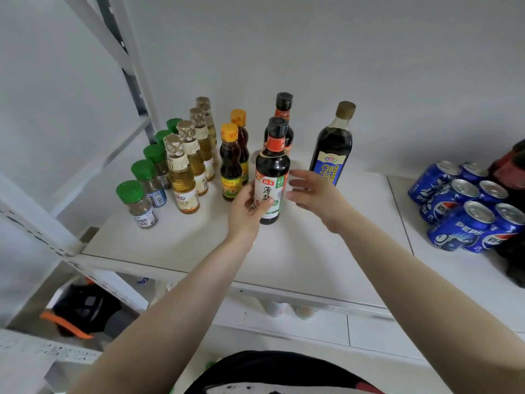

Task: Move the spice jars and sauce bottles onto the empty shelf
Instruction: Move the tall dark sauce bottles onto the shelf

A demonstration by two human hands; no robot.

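A dark soy sauce bottle (272, 177) with a black cap and white-green label stands on the white shelf (284, 257). My left hand (245, 211) grips its lower body. My right hand (315, 194) hovers just right of it with fingers spread, holding nothing. Behind stands a second black-capped bottle (282, 115). A tall dark vinegar bottle (333, 146) with a blue label stands to the right. Two orange-capped sauce bottles (231, 163) stand left of centre. Further left are a row of yellow oil bottles (184, 177) and a row of green-capped spice jars (137, 204).
Blue Pepsi cans (468, 206) lie stacked at the shelf's right, with dark cola bottles (511, 172) behind them. A white metal rack post (133, 81) rises at the left. Below the shelf sit a black and orange object (82, 314) and a lower shelf.
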